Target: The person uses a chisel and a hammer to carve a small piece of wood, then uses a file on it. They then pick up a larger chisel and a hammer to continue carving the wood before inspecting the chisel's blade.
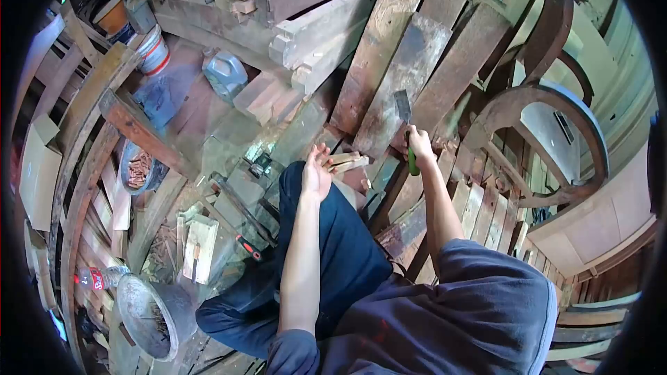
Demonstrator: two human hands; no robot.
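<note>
My right hand [420,146] is closed around the green handle of a hatchet-like tool [403,105], its flat grey metal blade pointing up and away over the planks. In front of my knee, my left hand [317,175] has its palm turned up and its fingers curled at the near end of a small pale piece of wood [349,161]. Its grip is partly hidden, with the wood right at the thumb side. Long weathered planks [389,62] lean beyond both hands.
Stacked beams [306,21] fill the far side. On the left are a blue-grey jug [224,73], a white bucket [151,52] and a grey bucket [177,305]. A red-handled tool [248,248] lies by my leg. To the right stands a curved wooden frame [590,125].
</note>
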